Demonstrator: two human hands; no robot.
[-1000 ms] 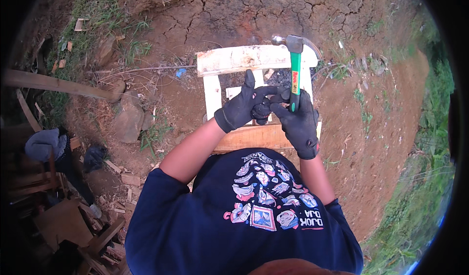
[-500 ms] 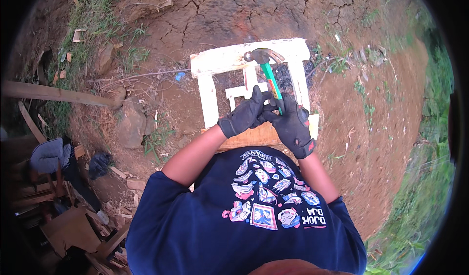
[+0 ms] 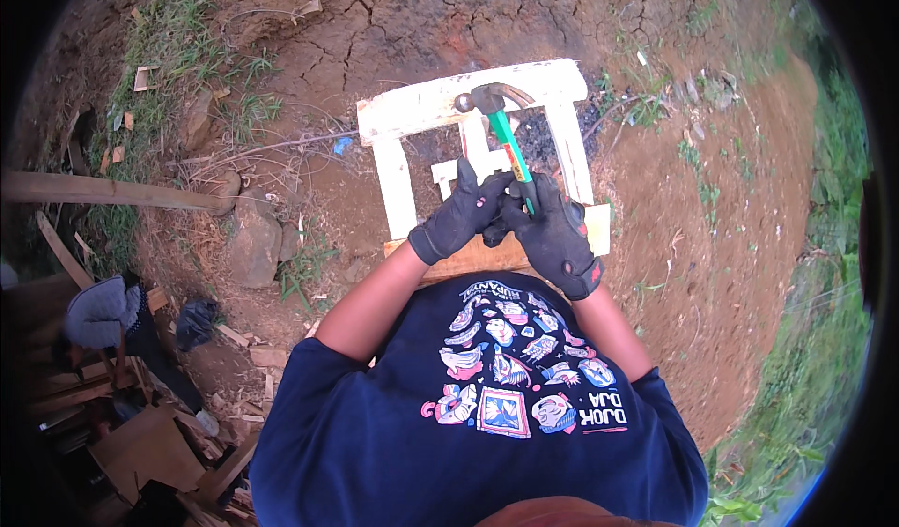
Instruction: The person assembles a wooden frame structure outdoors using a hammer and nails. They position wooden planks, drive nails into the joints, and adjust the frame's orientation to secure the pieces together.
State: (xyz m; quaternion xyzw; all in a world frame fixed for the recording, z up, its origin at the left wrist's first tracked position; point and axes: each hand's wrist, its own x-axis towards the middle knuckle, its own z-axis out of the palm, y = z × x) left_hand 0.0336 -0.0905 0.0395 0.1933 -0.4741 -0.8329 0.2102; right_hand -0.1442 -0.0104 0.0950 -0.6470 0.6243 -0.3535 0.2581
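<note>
Clock positions are read from the centre of the view. Brown ground (image 3: 702,246) surrounds the work area. A pale wooden frame (image 3: 412,110) sits at 12 o'clock, its side bars joining a far board to a near board. A wooden beam (image 3: 112,190) extends at 9 o'clock, with a rock (image 3: 255,237) close to its inner end. The gloved right hand (image 3: 552,238), near the centre toward 3 o'clock, is closed around the lower handle of the hammer (image 3: 509,143). The gloved left hand (image 3: 459,222) lies beside it, thumb raised, fingers bent inward; whether it grips anything cannot be told. The hammer points to 11 o'clock, its claw toward 3. A blue scrap (image 3: 343,145) lies between 10 and 11 o'clock.
</note>
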